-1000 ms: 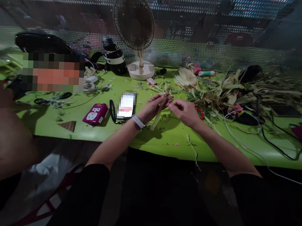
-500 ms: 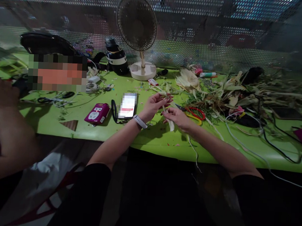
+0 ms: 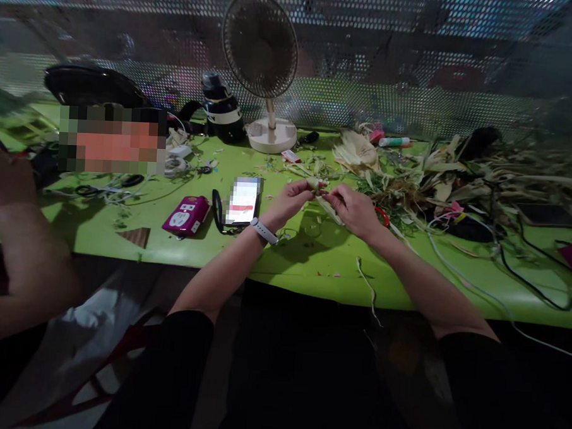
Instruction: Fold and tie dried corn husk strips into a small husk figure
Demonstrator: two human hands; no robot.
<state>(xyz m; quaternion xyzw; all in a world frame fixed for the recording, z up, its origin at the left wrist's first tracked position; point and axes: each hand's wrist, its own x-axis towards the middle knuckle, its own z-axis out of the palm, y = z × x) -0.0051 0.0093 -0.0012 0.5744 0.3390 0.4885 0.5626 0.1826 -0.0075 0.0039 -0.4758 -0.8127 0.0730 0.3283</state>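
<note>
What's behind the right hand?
Just past the right hand, part of a curved red piece shows, with the heap of dried husks and green stems beyond. The hand and wrist hide the rest of the red piece and the tabletop beneath them.

There were two hands (image 3: 288, 203) (image 3: 355, 211) of the person in the middle, one fan (image 3: 260, 46) at twelve o'clock, one bottle (image 3: 222, 115) at eleven, one lit phone (image 3: 241, 202) and one magenta socket box (image 3: 185, 216) near nine.

From afar I see a pale cream husk strip (image 3: 329, 209), a lime-green table (image 3: 331, 261), a magenta socket block (image 3: 185, 217) at 9 o'clock, dotted silver mesh (image 3: 368, 60) at 12.
</note>
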